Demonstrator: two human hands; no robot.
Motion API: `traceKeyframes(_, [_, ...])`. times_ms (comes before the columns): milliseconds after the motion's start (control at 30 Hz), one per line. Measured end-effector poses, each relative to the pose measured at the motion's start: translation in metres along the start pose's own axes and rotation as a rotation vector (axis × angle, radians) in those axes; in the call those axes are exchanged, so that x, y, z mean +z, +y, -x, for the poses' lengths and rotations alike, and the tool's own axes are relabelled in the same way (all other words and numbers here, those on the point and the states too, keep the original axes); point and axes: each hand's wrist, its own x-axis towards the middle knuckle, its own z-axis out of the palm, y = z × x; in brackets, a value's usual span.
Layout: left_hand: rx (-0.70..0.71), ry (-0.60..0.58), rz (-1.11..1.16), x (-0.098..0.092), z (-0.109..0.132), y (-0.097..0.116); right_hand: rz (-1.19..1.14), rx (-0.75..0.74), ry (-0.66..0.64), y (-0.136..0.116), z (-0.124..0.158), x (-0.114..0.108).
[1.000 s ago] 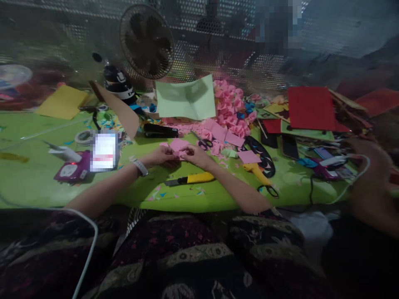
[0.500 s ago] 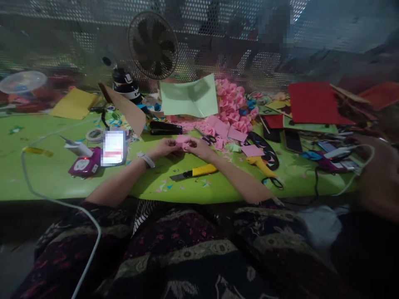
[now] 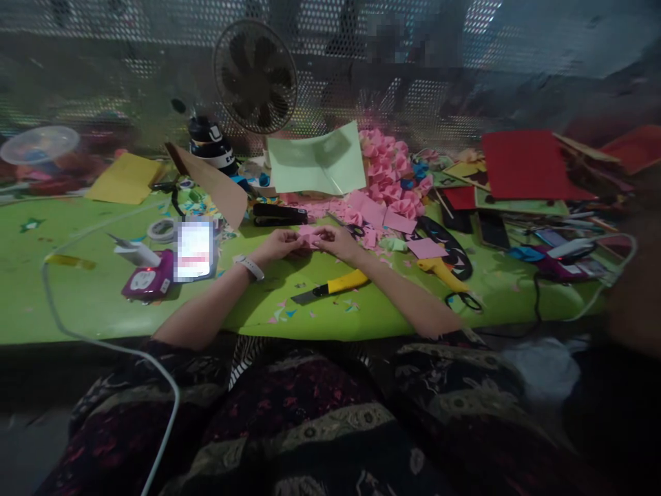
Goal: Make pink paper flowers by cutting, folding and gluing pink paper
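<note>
Pink paper [image 3: 310, 238] folded smaller, pinched between left hand [image 3: 277, 245], right hand [image 3: 338, 242]

A table [image 3: 77, 303] with a bright green top spans the view from left to right, and its near edge falls into shadow. Behind it stands a wall of perforated metal sheet [image 3: 129, 48]. It is mostly dark, but pale daylight comes through its holes [image 3: 485, 14] at the upper right. A small round fan [image 3: 255, 76] stands at the table's far edge, close against this wall. The room is dim and the tabletop is softly lit. A patch of grey floor [image 3: 21, 441] shows at the lower left.
</note>
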Motion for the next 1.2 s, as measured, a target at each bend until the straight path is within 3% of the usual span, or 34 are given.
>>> traceKeyframes(200, [-0.023, -0.017, -0.031, -0.002, 0.007, 0.006, -0.2, 0.086, 0.001, -0.002, 0.001, -0.001])
traceKeyframes(733, [-0.035, -0.049, 0.008, 0.0, 0.01, 0.009, -0.086, 0.056, -0.035, -0.013, 0.009, -0.003])
traceKeyframes(933, [-0.041, 0.062, -0.04, 0.001, 0.01, 0.008, -0.122, 0.056, -0.018, -0.009, 0.007, -0.003])
traceKeyframes(1200, [-0.049, 0.097, -0.057, -0.006, 0.012, 0.011, -0.041, 0.005, 0.003, 0.006, 0.001, -0.005])
